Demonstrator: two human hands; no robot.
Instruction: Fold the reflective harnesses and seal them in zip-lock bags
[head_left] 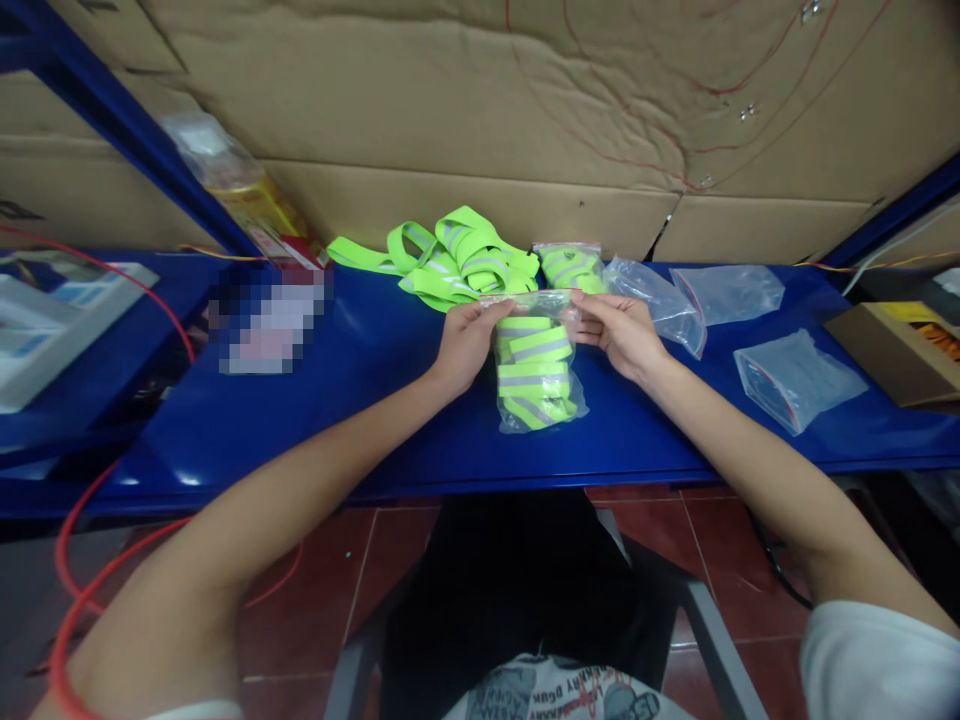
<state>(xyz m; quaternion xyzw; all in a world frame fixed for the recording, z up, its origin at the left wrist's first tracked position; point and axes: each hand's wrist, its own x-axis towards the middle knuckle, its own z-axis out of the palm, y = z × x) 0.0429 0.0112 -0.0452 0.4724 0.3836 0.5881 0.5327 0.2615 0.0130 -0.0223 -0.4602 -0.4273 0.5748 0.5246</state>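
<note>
Between my hands is a clear zip bag [581,400] with a neon yellow-green reflective strap [534,380] folded inside it. My left hand [466,345] pinches the left end of the bag's red-lined top edge. At the right end of that edge, my right hand [619,330] grips with thumb and fingers. The bag's lower part lies over the blue table. Just behind it is a heap of loose reflective straps [465,255]. A second filled zip bag [568,265] sits beside the heap, partly hidden behind my right hand.
Empty clear zip bags [799,380] lie to the right on the blue table [360,400]. An open cardboard box [892,350] stands at the far right. A bottle [240,180] leans at the back left, near a white tray [67,330]. A red hose [67,560] loops at left.
</note>
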